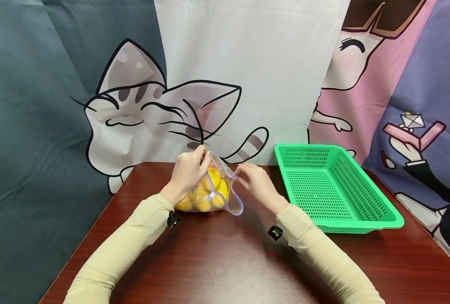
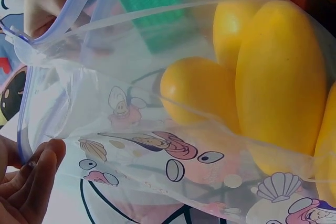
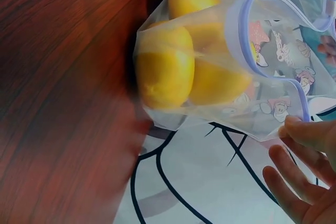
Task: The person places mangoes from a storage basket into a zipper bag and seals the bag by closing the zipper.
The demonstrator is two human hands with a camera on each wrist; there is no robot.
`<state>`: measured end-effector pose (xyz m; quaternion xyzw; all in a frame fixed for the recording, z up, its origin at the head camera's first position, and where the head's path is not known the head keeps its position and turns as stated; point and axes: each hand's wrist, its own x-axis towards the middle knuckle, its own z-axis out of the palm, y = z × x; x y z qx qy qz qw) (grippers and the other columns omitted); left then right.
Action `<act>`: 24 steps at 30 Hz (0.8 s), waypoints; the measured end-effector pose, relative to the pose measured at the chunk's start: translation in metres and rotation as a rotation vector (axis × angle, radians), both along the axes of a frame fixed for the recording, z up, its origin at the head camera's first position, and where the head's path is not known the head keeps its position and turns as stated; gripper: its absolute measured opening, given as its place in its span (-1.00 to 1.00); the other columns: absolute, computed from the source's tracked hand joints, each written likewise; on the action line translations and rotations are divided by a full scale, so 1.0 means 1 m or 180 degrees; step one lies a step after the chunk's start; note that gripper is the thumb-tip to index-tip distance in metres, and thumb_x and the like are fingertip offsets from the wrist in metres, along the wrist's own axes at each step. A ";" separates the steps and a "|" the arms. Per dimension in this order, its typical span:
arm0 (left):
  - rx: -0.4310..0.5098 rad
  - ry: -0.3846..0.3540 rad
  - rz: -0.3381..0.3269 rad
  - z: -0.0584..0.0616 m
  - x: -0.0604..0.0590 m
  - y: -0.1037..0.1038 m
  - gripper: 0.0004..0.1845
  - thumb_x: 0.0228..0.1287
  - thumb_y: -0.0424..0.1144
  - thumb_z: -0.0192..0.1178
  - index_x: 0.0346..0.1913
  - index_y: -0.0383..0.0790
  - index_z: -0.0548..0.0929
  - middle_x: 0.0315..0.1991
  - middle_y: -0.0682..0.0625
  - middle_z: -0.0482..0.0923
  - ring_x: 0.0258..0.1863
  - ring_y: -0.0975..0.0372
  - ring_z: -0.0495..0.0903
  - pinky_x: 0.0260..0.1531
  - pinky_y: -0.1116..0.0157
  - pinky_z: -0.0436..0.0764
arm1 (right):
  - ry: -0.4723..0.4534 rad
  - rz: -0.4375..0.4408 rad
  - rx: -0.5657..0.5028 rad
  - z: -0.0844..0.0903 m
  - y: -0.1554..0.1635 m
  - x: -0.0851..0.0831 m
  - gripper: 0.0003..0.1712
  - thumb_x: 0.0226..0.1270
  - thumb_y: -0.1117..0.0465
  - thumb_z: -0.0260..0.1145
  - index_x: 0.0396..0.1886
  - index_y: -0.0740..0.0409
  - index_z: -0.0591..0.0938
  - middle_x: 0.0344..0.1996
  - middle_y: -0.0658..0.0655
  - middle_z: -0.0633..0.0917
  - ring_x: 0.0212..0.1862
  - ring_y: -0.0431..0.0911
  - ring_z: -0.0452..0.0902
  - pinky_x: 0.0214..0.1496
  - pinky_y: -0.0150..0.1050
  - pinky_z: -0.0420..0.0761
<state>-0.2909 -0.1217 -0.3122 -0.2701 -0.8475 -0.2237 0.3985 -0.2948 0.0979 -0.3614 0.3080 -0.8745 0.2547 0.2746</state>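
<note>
Your head cam looks forward and down over the dark red wooden counter (image 1: 217,253) from a bit back. Both wrist cams sit super close, each facing the clear printed zip bag of yellow fruit (image 1: 210,190), which all three views share.

One clear plastic zip bag (image 1: 219,185) with a lilac seal strip, at the centre of the head view. Inside it, yellow rounded lemons (image 1: 212,177): at least four countable, the rest hidden behind each other. One green perforated plastic basket (image 1: 361,198), right of centre. One dark red wooden table (image 1: 225,261), across the lower frame. Two hands: left hand (image 1: 187,171), right hand (image 1: 257,181).
</note>
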 end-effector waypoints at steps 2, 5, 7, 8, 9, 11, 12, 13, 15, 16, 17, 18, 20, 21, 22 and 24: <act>-0.0008 -0.0027 0.0023 0.000 0.001 0.000 -0.82 0.31 -0.30 0.07 -0.48 -0.21 0.44 -0.77 0.03 0.37 -0.80 0.26 0.34 -0.75 0.38 0.32 | -0.0024 0.0100 -0.0064 0.000 0.000 -0.001 -0.87 0.11 0.35 0.40 -0.40 0.05 0.64 -0.40 0.00 0.68 -0.31 -0.15 0.57 -0.20 -0.27 0.58; -0.0019 -0.0072 0.0033 0.000 0.002 0.001 -0.82 0.31 -0.30 0.08 -0.47 -0.22 0.44 -0.76 0.03 0.38 -0.80 0.25 0.36 -0.74 0.37 0.34 | -0.0045 0.0180 -0.0146 0.001 0.000 -0.001 -0.87 0.11 0.36 0.40 -0.42 0.06 0.63 -0.43 0.00 0.68 -0.35 -0.18 0.58 -0.25 -0.31 0.60; -0.0027 -0.0093 0.0044 0.000 0.003 0.002 -0.83 0.31 -0.29 0.09 -0.46 -0.22 0.45 -0.75 0.02 0.39 -0.79 0.24 0.37 -0.73 0.37 0.36 | -0.0070 0.0191 -0.0179 0.001 0.000 -0.001 -0.87 0.11 0.38 0.39 -0.44 0.06 0.63 -0.43 0.00 0.67 -0.36 -0.18 0.58 -0.26 -0.32 0.60; -0.0032 -0.0103 0.0043 0.000 0.004 0.002 -0.83 0.30 -0.29 0.10 -0.46 -0.22 0.45 -0.75 0.02 0.40 -0.78 0.24 0.38 -0.73 0.36 0.36 | -0.0080 0.0191 -0.0191 0.001 0.001 -0.001 -0.86 0.11 0.38 0.39 -0.44 0.07 0.63 -0.43 0.01 0.67 -0.37 -0.18 0.58 -0.26 -0.32 0.61; -0.0038 -0.0110 0.0036 0.000 0.005 0.002 -0.84 0.30 -0.30 0.11 -0.45 -0.23 0.45 -0.74 0.02 0.40 -0.78 0.23 0.38 -0.72 0.36 0.37 | -0.0083 0.0190 -0.0197 0.001 0.001 -0.001 -0.86 0.11 0.39 0.39 -0.44 0.08 0.63 -0.43 0.01 0.67 -0.36 -0.17 0.58 -0.27 -0.32 0.61; -0.0056 -0.0123 0.0037 -0.002 0.007 0.002 -0.85 0.29 -0.30 0.12 -0.44 -0.24 0.46 -0.74 0.01 0.40 -0.78 0.22 0.39 -0.72 0.35 0.38 | -0.0111 0.0182 -0.0209 0.001 0.000 -0.001 -0.86 0.10 0.40 0.39 -0.45 0.09 0.63 -0.43 0.02 0.67 -0.36 -0.17 0.58 -0.27 -0.32 0.62; -0.0067 -0.0129 0.0035 -0.002 0.008 0.002 -0.85 0.28 -0.30 0.13 -0.43 -0.24 0.47 -0.73 0.01 0.41 -0.77 0.22 0.39 -0.72 0.35 0.38 | -0.0124 0.0174 -0.0211 0.001 0.000 -0.001 -0.86 0.11 0.40 0.38 -0.45 0.09 0.62 -0.43 0.02 0.67 -0.36 -0.16 0.58 -0.26 -0.32 0.62; -0.0079 -0.0130 0.0023 -0.004 0.008 0.002 -0.86 0.28 -0.30 0.13 -0.42 -0.25 0.47 -0.73 0.02 0.42 -0.77 0.22 0.40 -0.72 0.36 0.39 | -0.0135 0.0171 -0.0212 0.001 0.000 -0.001 -0.86 0.11 0.40 0.38 -0.45 0.10 0.62 -0.43 0.03 0.67 -0.36 -0.16 0.58 -0.26 -0.32 0.62; -0.0111 -0.0156 -0.0021 -0.006 0.010 0.000 -0.87 0.28 -0.28 0.14 -0.40 -0.24 0.49 -0.71 0.03 0.44 -0.77 0.22 0.41 -0.71 0.36 0.40 | -0.0160 0.0171 -0.0212 0.001 -0.001 -0.001 -0.87 0.11 0.40 0.38 -0.45 0.10 0.62 -0.42 0.04 0.67 -0.35 -0.15 0.59 -0.25 -0.31 0.62; -0.0133 -0.0163 -0.0052 -0.008 0.011 -0.001 -0.87 0.28 -0.26 0.14 -0.38 -0.24 0.49 -0.70 0.04 0.46 -0.76 0.23 0.42 -0.70 0.37 0.40 | -0.0174 0.0171 -0.0216 0.002 -0.001 -0.001 -0.87 0.11 0.40 0.38 -0.45 0.11 0.62 -0.42 0.05 0.67 -0.35 -0.14 0.59 -0.25 -0.31 0.62; -0.0158 -0.0161 -0.0092 -0.009 0.012 -0.002 -0.87 0.27 -0.25 0.14 -0.36 -0.23 0.50 -0.69 0.04 0.47 -0.76 0.25 0.42 -0.70 0.38 0.40 | -0.0175 0.0173 -0.0217 0.002 -0.001 -0.001 -0.87 0.11 0.40 0.38 -0.44 0.11 0.62 -0.42 0.05 0.67 -0.34 -0.14 0.59 -0.25 -0.31 0.62; -0.0197 -0.0138 -0.0128 -0.011 0.013 -0.003 -0.86 0.27 -0.22 0.15 -0.35 -0.23 0.51 -0.69 0.04 0.48 -0.76 0.25 0.42 -0.70 0.38 0.40 | -0.0175 0.0173 -0.0217 0.002 -0.001 -0.001 -0.87 0.11 0.40 0.38 -0.44 0.11 0.61 -0.42 0.05 0.67 -0.34 -0.14 0.59 -0.25 -0.31 0.62; -0.0284 -0.0084 -0.0196 -0.015 0.014 -0.007 -0.84 0.26 -0.19 0.17 -0.33 -0.22 0.51 -0.67 0.04 0.50 -0.74 0.26 0.43 -0.69 0.39 0.41 | -0.0171 0.0177 -0.0226 0.002 -0.001 -0.001 -0.86 0.11 0.41 0.38 -0.45 0.12 0.61 -0.43 0.06 0.66 -0.34 -0.13 0.59 -0.26 -0.31 0.61; -0.0322 -0.0049 -0.0246 -0.017 0.016 -0.008 -0.83 0.24 -0.18 0.19 -0.33 -0.23 0.51 -0.65 0.03 0.51 -0.72 0.26 0.45 -0.68 0.39 0.42 | -0.0166 0.0179 -0.0229 0.002 -0.001 0.000 -0.86 0.11 0.42 0.37 -0.45 0.12 0.60 -0.43 0.06 0.66 -0.35 -0.14 0.58 -0.26 -0.31 0.61; -0.0363 -0.0018 -0.0291 -0.019 0.017 -0.010 -0.82 0.22 -0.16 0.20 -0.33 -0.23 0.51 -0.64 0.04 0.52 -0.71 0.27 0.46 -0.68 0.39 0.42 | -0.0164 0.0176 -0.0231 0.002 -0.001 0.000 -0.86 0.11 0.42 0.37 -0.45 0.12 0.60 -0.43 0.06 0.66 -0.35 -0.13 0.58 -0.27 -0.31 0.61; -0.0458 0.0026 -0.0371 -0.023 0.021 -0.013 -0.78 0.19 -0.13 0.23 -0.35 -0.23 0.50 -0.60 0.03 0.53 -0.67 0.27 0.49 -0.65 0.40 0.44 | -0.0169 0.0156 -0.0228 0.002 -0.001 0.000 -0.86 0.12 0.42 0.37 -0.45 0.13 0.60 -0.44 0.06 0.66 -0.36 -0.13 0.57 -0.28 -0.30 0.60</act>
